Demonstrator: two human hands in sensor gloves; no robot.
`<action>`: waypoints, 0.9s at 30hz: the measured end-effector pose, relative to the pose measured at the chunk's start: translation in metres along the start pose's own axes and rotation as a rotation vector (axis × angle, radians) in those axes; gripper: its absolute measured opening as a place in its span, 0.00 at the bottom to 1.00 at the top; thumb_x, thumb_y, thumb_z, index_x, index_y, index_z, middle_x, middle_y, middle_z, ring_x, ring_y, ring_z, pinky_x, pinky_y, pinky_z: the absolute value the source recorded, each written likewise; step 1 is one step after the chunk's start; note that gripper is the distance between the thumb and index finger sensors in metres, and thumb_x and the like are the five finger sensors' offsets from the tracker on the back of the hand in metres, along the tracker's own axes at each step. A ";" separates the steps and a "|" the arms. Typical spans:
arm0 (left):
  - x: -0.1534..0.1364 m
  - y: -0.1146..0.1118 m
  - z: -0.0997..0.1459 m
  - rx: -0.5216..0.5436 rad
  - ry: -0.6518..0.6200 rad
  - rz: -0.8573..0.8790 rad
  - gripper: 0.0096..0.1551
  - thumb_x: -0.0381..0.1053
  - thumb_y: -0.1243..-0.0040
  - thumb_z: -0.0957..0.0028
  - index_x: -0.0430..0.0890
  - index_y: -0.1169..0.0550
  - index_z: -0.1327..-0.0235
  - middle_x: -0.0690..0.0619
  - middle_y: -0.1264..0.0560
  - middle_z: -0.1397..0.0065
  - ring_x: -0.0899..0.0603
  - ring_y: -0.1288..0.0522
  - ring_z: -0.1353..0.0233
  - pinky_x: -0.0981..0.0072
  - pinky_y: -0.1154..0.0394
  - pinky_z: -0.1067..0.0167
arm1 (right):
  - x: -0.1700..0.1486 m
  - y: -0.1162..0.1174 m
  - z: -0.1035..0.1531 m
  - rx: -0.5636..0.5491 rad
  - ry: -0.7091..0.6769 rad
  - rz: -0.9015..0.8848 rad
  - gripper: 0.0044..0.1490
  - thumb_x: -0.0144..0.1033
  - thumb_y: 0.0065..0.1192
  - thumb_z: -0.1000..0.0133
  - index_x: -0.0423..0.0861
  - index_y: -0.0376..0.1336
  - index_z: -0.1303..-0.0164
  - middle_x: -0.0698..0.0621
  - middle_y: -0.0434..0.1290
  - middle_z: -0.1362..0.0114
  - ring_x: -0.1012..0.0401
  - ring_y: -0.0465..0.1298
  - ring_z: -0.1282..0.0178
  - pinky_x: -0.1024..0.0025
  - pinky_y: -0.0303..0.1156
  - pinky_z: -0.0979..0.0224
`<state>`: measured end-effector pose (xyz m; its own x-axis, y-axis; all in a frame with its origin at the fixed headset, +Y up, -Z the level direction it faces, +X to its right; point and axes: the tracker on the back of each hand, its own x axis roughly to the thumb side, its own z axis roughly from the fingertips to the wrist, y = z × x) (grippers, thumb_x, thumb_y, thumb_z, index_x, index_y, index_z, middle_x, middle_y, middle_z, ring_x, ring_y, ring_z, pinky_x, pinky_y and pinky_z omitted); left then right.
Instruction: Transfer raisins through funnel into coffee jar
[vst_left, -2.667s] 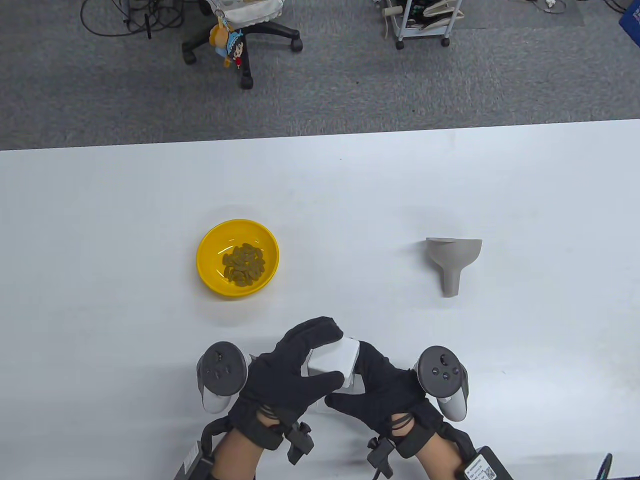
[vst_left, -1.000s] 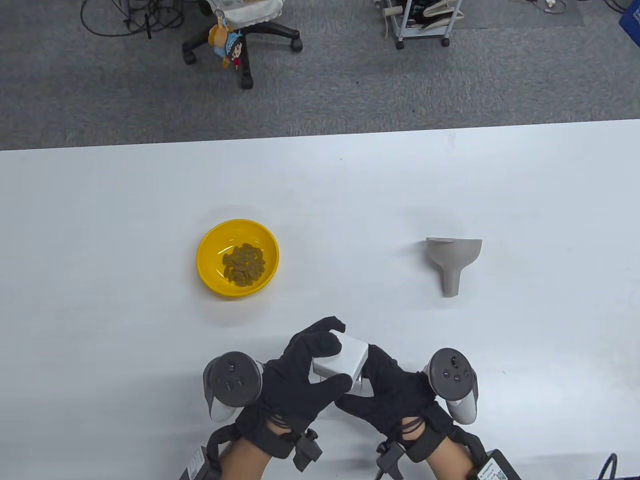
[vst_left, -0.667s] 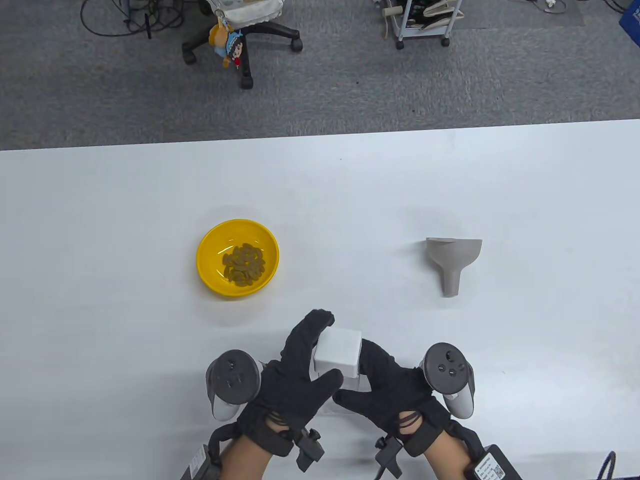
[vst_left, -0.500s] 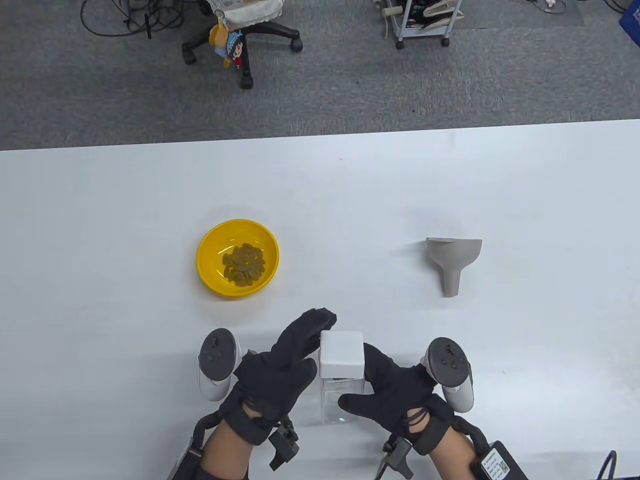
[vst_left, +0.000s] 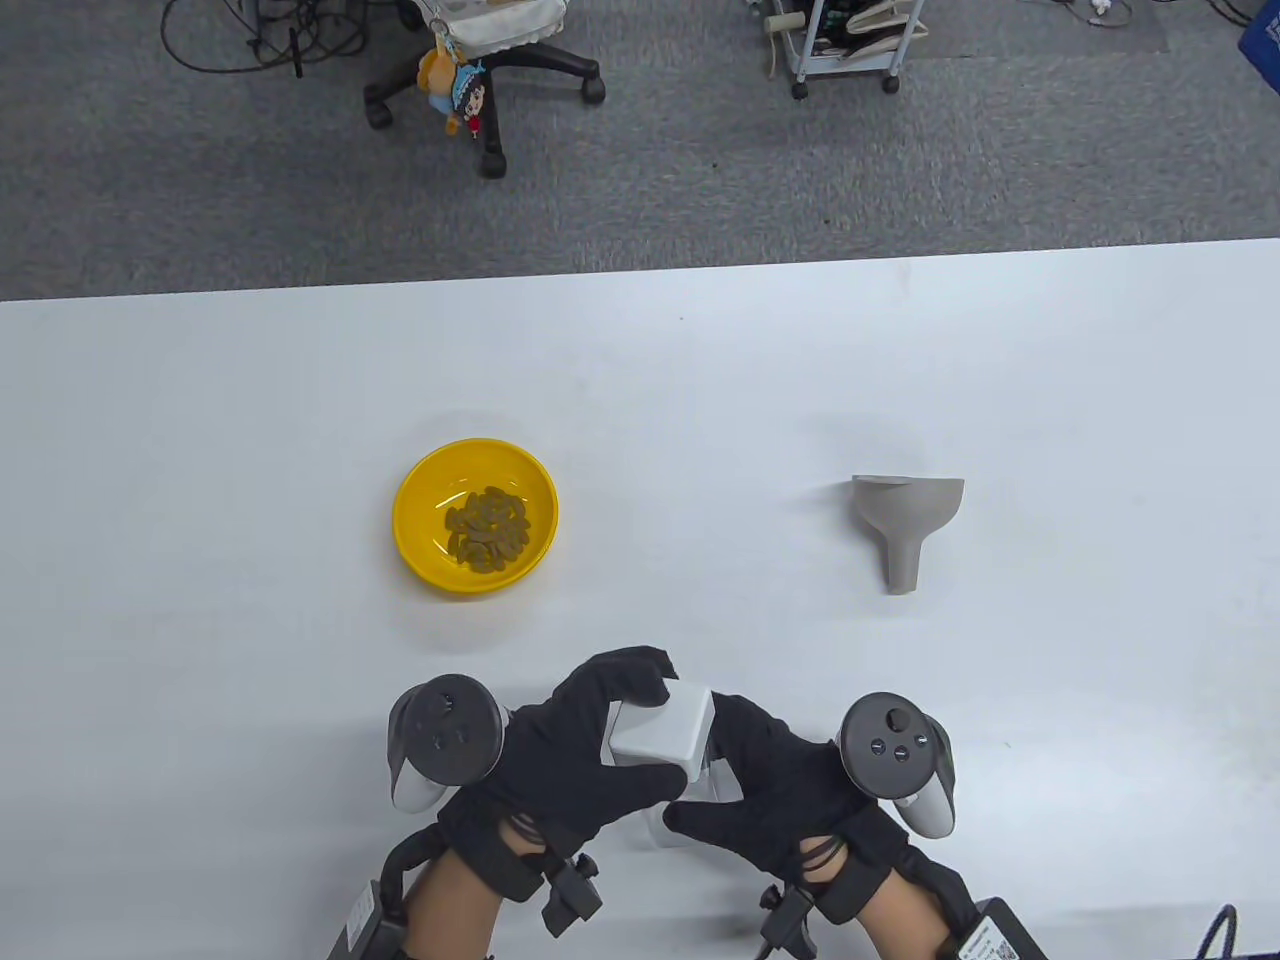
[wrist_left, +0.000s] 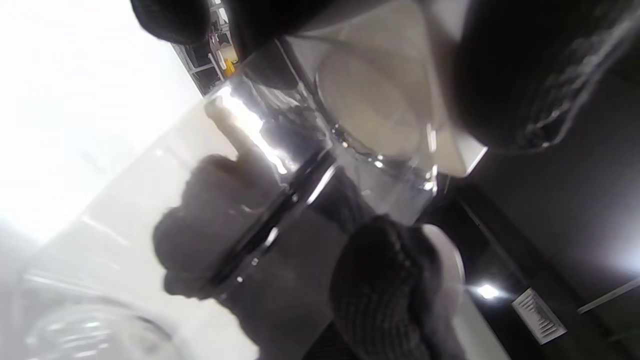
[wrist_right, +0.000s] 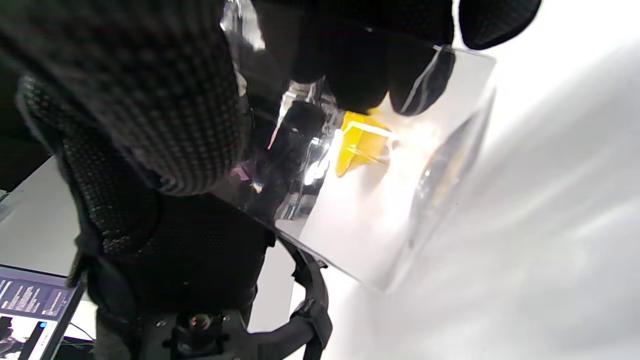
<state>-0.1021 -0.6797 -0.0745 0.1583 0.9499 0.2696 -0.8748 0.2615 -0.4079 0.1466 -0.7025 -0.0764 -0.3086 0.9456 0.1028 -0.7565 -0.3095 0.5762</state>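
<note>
Meanwhile both grips clasp the jar; bowl and funnel lie well beyond.

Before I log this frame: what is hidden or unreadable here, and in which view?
- Jar body: table view, covered by both hands and its white lid.
- Whether the lid is seated or loose: left wrist view, blurred by glare through the glass.
- Right hand fingertips: table view, hidden behind the jar.
- Left hand contact: left wrist view, dark and out of focus.
</note>
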 end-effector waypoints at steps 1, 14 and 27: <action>-0.001 0.001 0.001 0.017 0.004 0.015 0.49 0.69 0.23 0.57 0.60 0.40 0.30 0.48 0.33 0.19 0.36 0.32 0.21 0.32 0.40 0.23 | 0.000 0.000 0.000 0.003 0.003 -0.001 0.59 0.56 0.84 0.57 0.44 0.55 0.23 0.39 0.67 0.26 0.42 0.70 0.30 0.35 0.62 0.25; 0.025 0.023 0.016 0.236 0.002 0.021 0.54 0.73 0.24 0.57 0.61 0.41 0.23 0.58 0.31 0.17 0.38 0.37 0.19 0.39 0.38 0.23 | 0.007 0.002 0.008 -0.034 -0.001 0.060 0.59 0.57 0.83 0.57 0.44 0.54 0.23 0.39 0.67 0.26 0.42 0.70 0.30 0.36 0.63 0.25; -0.005 0.088 0.065 0.267 0.243 -0.228 0.48 0.65 0.22 0.56 0.60 0.34 0.23 0.47 0.34 0.18 0.34 0.31 0.28 0.45 0.31 0.29 | 0.007 -0.007 0.013 -0.045 -0.002 0.021 0.60 0.56 0.83 0.58 0.44 0.54 0.23 0.39 0.67 0.26 0.42 0.70 0.30 0.35 0.62 0.25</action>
<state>-0.2101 -0.6728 -0.0549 0.4371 0.8938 0.1001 -0.8875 0.4467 -0.1132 0.1570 -0.6928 -0.0688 -0.3239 0.9390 0.1158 -0.7751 -0.3336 0.5366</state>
